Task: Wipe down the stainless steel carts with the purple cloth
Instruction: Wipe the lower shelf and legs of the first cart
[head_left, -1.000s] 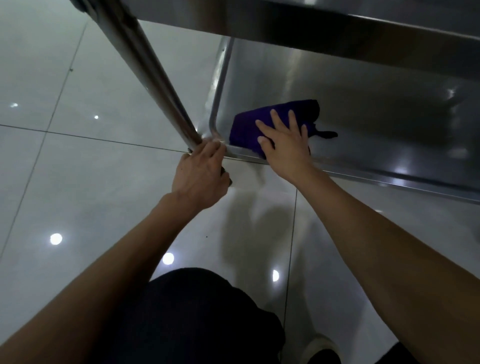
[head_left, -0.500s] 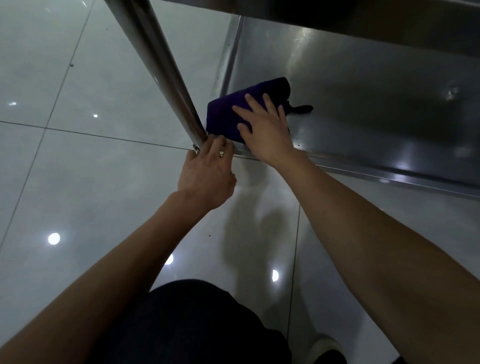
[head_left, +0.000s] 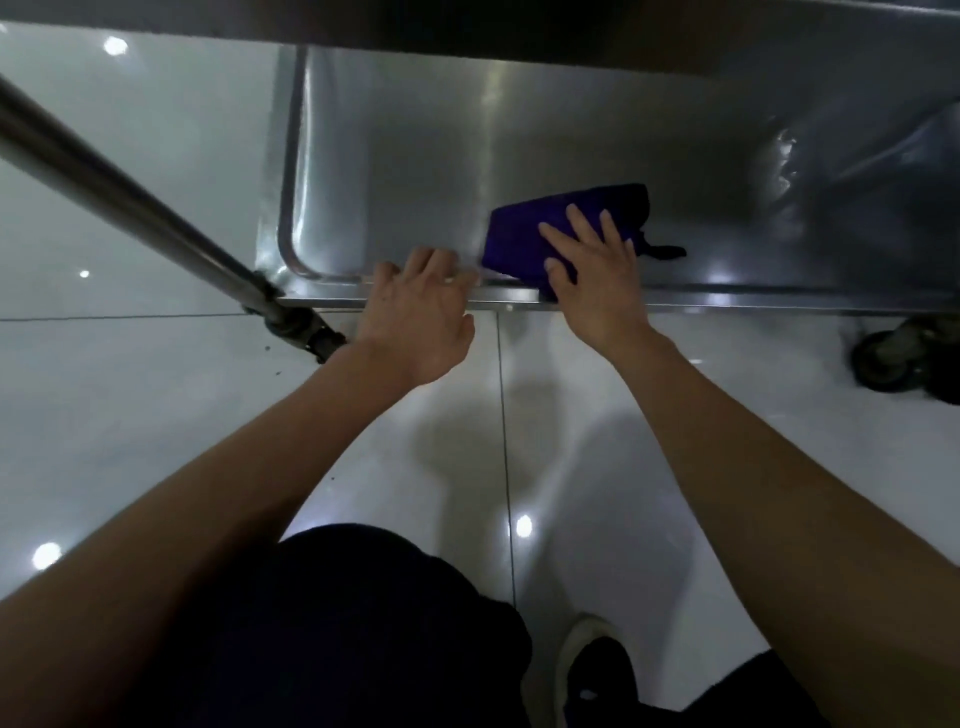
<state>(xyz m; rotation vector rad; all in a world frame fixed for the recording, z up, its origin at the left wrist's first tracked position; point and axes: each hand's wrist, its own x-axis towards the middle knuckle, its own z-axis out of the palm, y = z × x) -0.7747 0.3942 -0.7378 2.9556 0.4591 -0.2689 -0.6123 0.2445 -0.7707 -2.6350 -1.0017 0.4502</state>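
Observation:
The stainless steel cart's bottom shelf (head_left: 415, 156) fills the upper middle of the head view. A folded purple cloth (head_left: 519, 234) lies on it by the front rim. My right hand (head_left: 597, 280) presses flat on the cloth, fingers spread, covering its right half. My left hand (head_left: 415, 322) sits to the left of the cloth, its fingers curled over the shelf's front rim. A short dark tag sticks out from the cloth's right end.
A slanted steel post (head_left: 130, 213) meets the shelf's front-left corner above a caster (head_left: 311, 338). Another caster (head_left: 888, 358) shows at the right. The upper shelf (head_left: 519, 31) overhangs the top. Glossy white floor tiles, my dark-clothed knee and a shoe (head_left: 587, 670) lie below.
My right hand slid the cloth rightward, away from the shelf's left corner. My left hand shifted from the base of the post onto the front rim.

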